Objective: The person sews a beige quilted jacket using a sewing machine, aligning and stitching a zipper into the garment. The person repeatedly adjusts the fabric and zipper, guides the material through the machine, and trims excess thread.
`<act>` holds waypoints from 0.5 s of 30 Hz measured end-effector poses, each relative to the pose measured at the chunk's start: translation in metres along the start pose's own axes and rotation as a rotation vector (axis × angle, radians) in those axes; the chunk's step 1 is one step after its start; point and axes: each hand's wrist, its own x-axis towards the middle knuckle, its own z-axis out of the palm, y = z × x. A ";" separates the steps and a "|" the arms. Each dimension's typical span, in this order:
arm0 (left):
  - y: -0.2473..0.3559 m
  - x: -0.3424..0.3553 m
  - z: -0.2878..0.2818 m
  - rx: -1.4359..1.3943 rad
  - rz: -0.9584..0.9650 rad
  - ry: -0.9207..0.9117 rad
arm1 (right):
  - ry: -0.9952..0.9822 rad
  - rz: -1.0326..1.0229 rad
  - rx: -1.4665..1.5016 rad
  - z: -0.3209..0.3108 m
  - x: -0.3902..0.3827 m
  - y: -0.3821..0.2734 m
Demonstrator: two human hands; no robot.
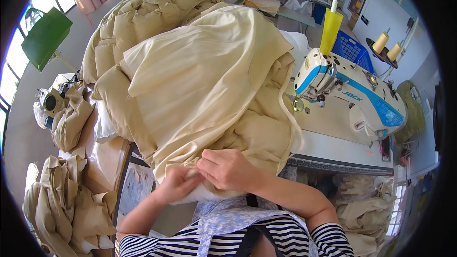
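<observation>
A large beige padded jacket (271,119) lies heaped over the sewing table, with its smooth cream lining (200,62) turned outward on top. At its near edge, close to my body, my left hand (177,184) pinches a gathered fold of the fabric. My right hand (224,169) is closed on the same edge, its fingers meeting those of the left. The exact bit between the fingertips is hidden. White filling or cloth shows below my hands. A narrow cream strip (290,114) hangs loose along the jacket's right side.
A white and blue sewing machine (352,95) stands at right, a yellow holder (331,31) on top. Thread cones (381,43) and a blue crate (352,50) are behind it. Beige fabric pieces (71,204) pile at lower left. A green bag-shaped thing (46,38) stands far left.
</observation>
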 end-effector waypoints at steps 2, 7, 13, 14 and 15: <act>-0.001 0.010 0.025 -0.014 0.463 -0.207 | 0.077 -0.082 0.037 -0.001 0.014 -0.010; -0.040 0.015 -0.007 0.288 0.068 0.144 | 0.044 0.508 0.081 -0.050 0.019 0.032; -0.101 -0.006 -0.043 -0.157 0.039 0.000 | -0.047 0.928 -0.366 -0.092 -0.063 0.172; -0.099 -0.004 -0.044 -0.166 -0.021 0.059 | -0.128 0.934 -0.411 -0.083 -0.065 0.182; -0.094 -0.001 -0.047 -0.192 -0.021 0.101 | -0.248 1.003 -0.483 -0.071 -0.063 0.182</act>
